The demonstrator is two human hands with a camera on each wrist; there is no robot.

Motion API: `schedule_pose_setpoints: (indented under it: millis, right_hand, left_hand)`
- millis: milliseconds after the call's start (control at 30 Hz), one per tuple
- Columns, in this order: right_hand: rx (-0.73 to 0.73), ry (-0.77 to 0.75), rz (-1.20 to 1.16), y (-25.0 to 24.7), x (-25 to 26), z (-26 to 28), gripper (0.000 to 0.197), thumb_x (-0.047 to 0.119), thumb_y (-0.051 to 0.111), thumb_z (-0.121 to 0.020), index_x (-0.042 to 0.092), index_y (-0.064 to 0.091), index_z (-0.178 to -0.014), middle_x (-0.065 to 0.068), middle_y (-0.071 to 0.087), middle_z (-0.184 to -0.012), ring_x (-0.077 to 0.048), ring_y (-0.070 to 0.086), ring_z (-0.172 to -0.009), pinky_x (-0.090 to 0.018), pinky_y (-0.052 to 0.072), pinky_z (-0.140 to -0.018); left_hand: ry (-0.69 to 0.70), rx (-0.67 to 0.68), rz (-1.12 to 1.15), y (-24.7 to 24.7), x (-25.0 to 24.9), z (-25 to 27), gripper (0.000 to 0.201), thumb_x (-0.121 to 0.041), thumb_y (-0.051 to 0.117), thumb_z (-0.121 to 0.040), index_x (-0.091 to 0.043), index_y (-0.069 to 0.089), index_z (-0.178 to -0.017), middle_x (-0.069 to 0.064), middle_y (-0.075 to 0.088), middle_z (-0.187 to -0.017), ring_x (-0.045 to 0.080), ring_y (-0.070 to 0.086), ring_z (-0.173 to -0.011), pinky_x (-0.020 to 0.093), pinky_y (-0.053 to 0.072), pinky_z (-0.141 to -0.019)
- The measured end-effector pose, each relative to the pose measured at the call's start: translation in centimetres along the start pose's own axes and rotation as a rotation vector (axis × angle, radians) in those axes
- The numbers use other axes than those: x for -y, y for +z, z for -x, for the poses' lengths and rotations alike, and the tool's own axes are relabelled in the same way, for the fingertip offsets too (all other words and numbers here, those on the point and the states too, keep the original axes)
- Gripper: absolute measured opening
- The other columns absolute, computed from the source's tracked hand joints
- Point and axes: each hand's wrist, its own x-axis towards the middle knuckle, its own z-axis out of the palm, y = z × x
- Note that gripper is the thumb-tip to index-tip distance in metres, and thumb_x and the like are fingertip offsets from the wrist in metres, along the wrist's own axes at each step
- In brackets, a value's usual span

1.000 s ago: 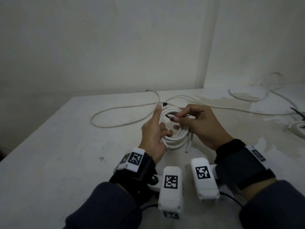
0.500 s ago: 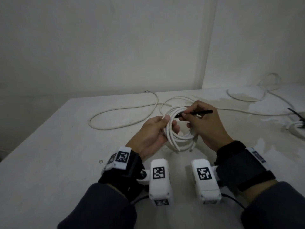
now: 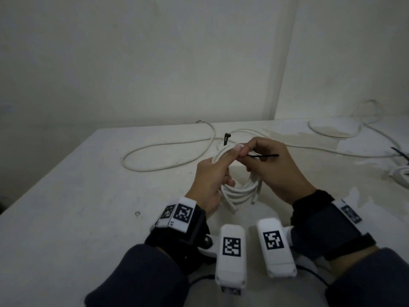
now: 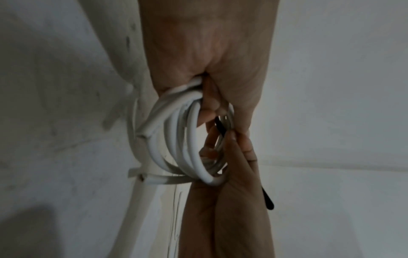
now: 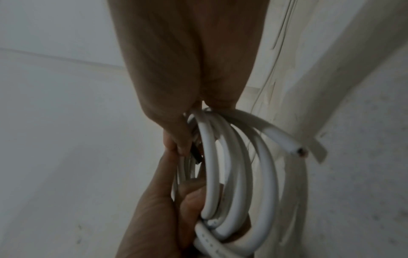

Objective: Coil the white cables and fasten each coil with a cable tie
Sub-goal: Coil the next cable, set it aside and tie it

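Observation:
A coil of white cable (image 3: 242, 192) is held upright just above the table between both hands. My left hand (image 3: 228, 165) grips the coil's left side, its thumb lying along the top strands. My right hand (image 3: 247, 152) pinches a black cable tie (image 3: 264, 155) at the top of the coil, with the tie's free end pointing right. In the left wrist view the coil (image 4: 176, 139) hangs from my left hand (image 4: 209, 61), and the tie (image 4: 268, 200) sticks out past the right hand. In the right wrist view the tie (image 5: 195, 154) sits beside the strands (image 5: 232, 174). Where the tie passes the coil is hidden.
A loose white cable (image 3: 168, 149) loops across the white table (image 3: 77, 207) behind the hands. A spare black tie (image 3: 226, 138) lies near it. More white cable (image 3: 332, 135) runs along the back right, with a bundle (image 3: 400, 175) at the right edge.
My left thumb has slid up the coil to meet the right fingers. The tie's free end now sticks out to the right, over the right hand.

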Motion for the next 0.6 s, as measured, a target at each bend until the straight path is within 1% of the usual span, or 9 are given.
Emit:
schedule_pose_setpoints:
  millis: [67, 133, 233, 300, 400, 467, 533, 567, 600]
  right_hand:
    - [0.019, 0.007, -0.023, 0.0, 0.1, 0.0, 0.013, -0.005, 0.067, -0.083, 0.004, 0.062, -0.075, -0.012, 0.066, -0.077, -0.011, 0.057, -0.070, -0.022, 0.044, -0.062]
    - [0.031, 0.015, -0.027, 0.0, 0.0, 0.0, 0.013, -0.006, 0.068, -0.081, 0.005, 0.066, -0.076, -0.011, 0.069, -0.082, -0.014, 0.060, -0.074, -0.024, 0.048, -0.068]
    - [0.017, 0.052, -0.112, 0.0, 0.0, 0.1, 0.015, -0.008, 0.071, -0.076, 0.004, 0.073, -0.084, -0.011, 0.074, -0.098, -0.019, 0.069, -0.098, -0.031, 0.052, -0.092]
    - [-0.007, 0.100, -0.130, -0.1, -0.1, 0.1, 0.018, -0.004, 0.073, -0.074, 0.007, 0.076, -0.088, -0.011, 0.071, -0.110, -0.017, 0.065, -0.109, -0.038, 0.049, -0.100]
    - [0.001, 0.152, -0.123, 0.0, 0.1, 0.2, 0.015, 0.011, 0.073, -0.076, 0.017, 0.078, -0.089, -0.004, 0.065, -0.122, -0.017, 0.065, -0.109, -0.039, 0.052, -0.096]
    - [0.000, 0.144, -0.108, 0.2, 0.7, 0.4, 0.017, 0.022, 0.068, -0.081, 0.017, 0.077, -0.095, -0.001, 0.063, -0.124, -0.010, 0.065, -0.107, -0.031, 0.056, -0.088]
    - [0.014, 0.079, -0.032, 0.3, 1.6, 0.5, 0.022, 0.027, 0.059, -0.089, 0.017, 0.074, -0.102, -0.001, 0.065, -0.120, 0.001, 0.064, -0.102, -0.015, 0.053, -0.078]
    - [0.038, 0.055, 0.000, 0.4, 1.9, 0.6, 0.025, 0.030, 0.054, -0.092, 0.020, 0.073, -0.104, -0.001, 0.066, -0.118, 0.001, 0.063, -0.102, -0.012, 0.051, -0.076]
    - [0.061, 0.053, 0.007, 0.5, 2.0, 0.6, 0.027, 0.034, 0.051, -0.093, 0.023, 0.073, -0.105, 0.000, 0.068, -0.116, -0.002, 0.064, -0.105, -0.014, 0.052, -0.077]
  left_hand:
    - [0.008, -0.034, 0.014, 0.1, -0.1, 0.1, 0.035, -0.045, 0.073, -0.078, -0.011, 0.069, -0.088, -0.007, 0.029, -0.046, 0.009, 0.031, -0.037, 0.021, 0.033, -0.042]
    - [0.003, -0.067, 0.018, 0.2, -0.2, 0.2, 0.039, -0.048, 0.071, -0.079, -0.010, 0.070, -0.088, -0.006, 0.029, -0.047, 0.010, 0.031, -0.038, 0.021, 0.034, -0.043]
    - [-0.002, -0.100, 0.036, 0.1, -0.2, 0.2, 0.035, -0.042, 0.071, -0.082, -0.009, 0.074, -0.094, -0.008, 0.030, -0.046, 0.009, 0.031, -0.039, 0.021, 0.035, -0.043]
    - [-0.019, -0.101, 0.043, 0.0, -0.2, 0.3, 0.033, -0.042, 0.071, -0.082, -0.011, 0.073, -0.092, -0.008, 0.030, -0.047, 0.009, 0.031, -0.038, 0.023, 0.034, -0.044]
    - [-0.039, -0.095, 0.052, -0.2, -0.1, 0.3, 0.031, -0.043, 0.070, -0.083, -0.013, 0.072, -0.092, -0.007, 0.031, -0.048, 0.010, 0.031, -0.038, 0.023, 0.033, -0.045]
    - [-0.037, -0.100, 0.061, -0.4, -0.1, 0.2, 0.030, -0.040, 0.069, -0.084, -0.013, 0.073, -0.096, -0.006, 0.032, -0.050, 0.010, 0.031, -0.039, 0.022, 0.033, -0.042]
    - [-0.035, -0.095, 0.087, -0.6, -0.1, 0.1, 0.025, -0.037, 0.069, -0.086, -0.013, 0.072, -0.095, -0.007, 0.031, -0.050, 0.010, 0.030, -0.038, 0.020, 0.032, -0.039]
    - [-0.031, -0.086, 0.099, -0.6, -0.1, 0.1, 0.023, -0.035, 0.068, -0.086, -0.013, 0.071, -0.094, -0.007, 0.030, -0.049, 0.009, 0.029, -0.037, 0.020, 0.031, -0.038]
    - [-0.029, -0.075, 0.107, -0.6, -0.1, 0.1, 0.023, -0.034, 0.068, -0.087, -0.013, 0.071, -0.094, -0.007, 0.029, -0.048, 0.009, 0.028, -0.037, 0.019, 0.031, -0.037]
